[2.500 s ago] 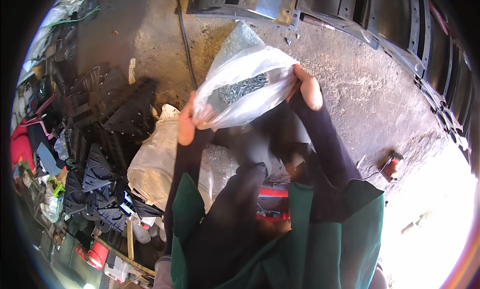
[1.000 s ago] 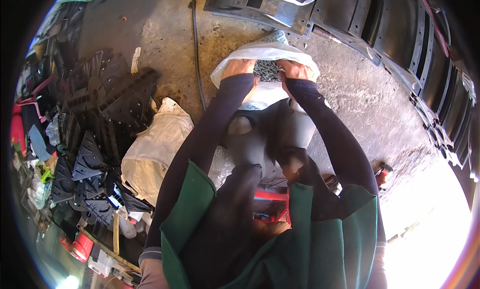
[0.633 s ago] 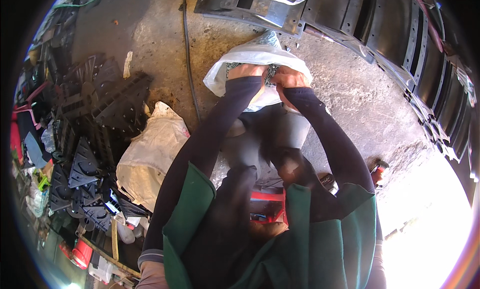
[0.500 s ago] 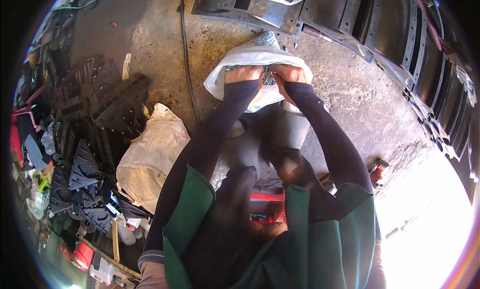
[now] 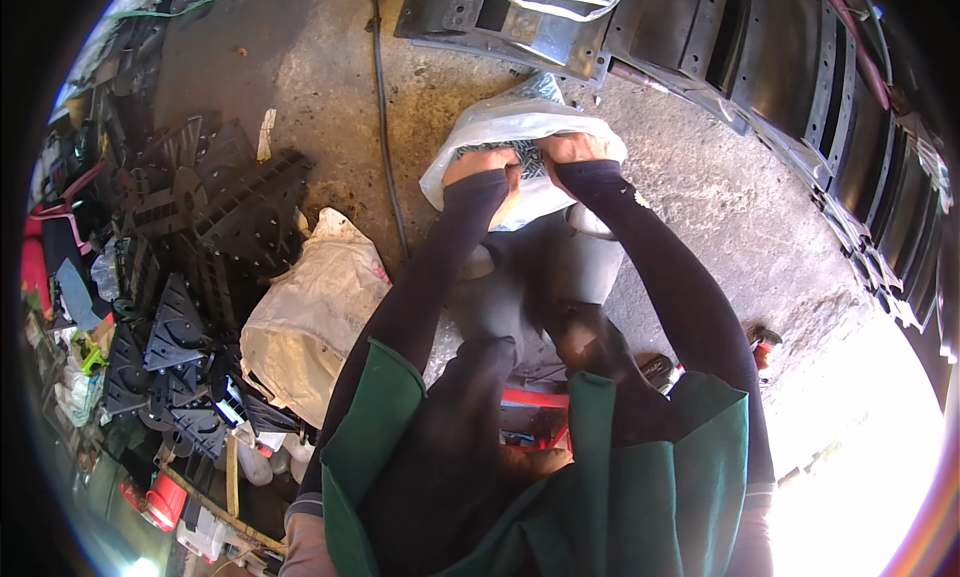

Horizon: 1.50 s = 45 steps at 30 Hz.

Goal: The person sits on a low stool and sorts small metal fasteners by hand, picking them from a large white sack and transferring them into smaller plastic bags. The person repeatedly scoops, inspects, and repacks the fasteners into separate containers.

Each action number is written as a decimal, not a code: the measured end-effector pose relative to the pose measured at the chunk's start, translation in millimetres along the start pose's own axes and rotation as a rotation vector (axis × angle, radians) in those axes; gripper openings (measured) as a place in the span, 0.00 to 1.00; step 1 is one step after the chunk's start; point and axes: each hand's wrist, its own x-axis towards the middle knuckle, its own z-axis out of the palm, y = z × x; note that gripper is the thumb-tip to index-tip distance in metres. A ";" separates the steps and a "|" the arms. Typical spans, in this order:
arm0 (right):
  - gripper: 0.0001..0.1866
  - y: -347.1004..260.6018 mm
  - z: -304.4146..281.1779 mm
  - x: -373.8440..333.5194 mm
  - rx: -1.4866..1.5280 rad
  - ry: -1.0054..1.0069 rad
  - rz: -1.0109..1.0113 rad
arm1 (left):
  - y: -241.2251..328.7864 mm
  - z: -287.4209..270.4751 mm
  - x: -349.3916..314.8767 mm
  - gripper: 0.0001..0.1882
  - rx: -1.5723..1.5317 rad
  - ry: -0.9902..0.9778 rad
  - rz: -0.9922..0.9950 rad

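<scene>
Both hands were out in front over the concrete floor (image 5: 700, 197), close together. Left hand (image 5: 480, 165) and right hand (image 5: 568, 149) each closed on the rim of a clear plastic bag (image 5: 500, 127), dark small parts showing inside. The bag sat low between the knees, near a black cable (image 5: 385, 127). A white woven sack (image 5: 310, 312) lay to the left, beside stacked black plastic parts (image 5: 200, 237).
</scene>
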 end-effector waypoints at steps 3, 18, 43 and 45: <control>0.11 4.1 2.8 2.7 0.029 -0.100 0.039 | -1.5 -1.9 -1.4 0.07 -0.055 -0.006 -0.004; 0.11 5.4 -18.0 -13.2 0.159 -0.178 0.113 | -12.5 10.2 -2.1 0.12 -0.250 0.043 0.047; 0.10 -18.6 -14.0 -38.1 0.245 -0.179 0.313 | -5.1 9.0 -26.1 0.10 -0.015 -0.036 -0.009; 0.12 -17.3 -8.2 -33.5 0.245 -0.169 0.250 | -5.0 9.7 -26.4 0.10 -0.007 -0.012 0.016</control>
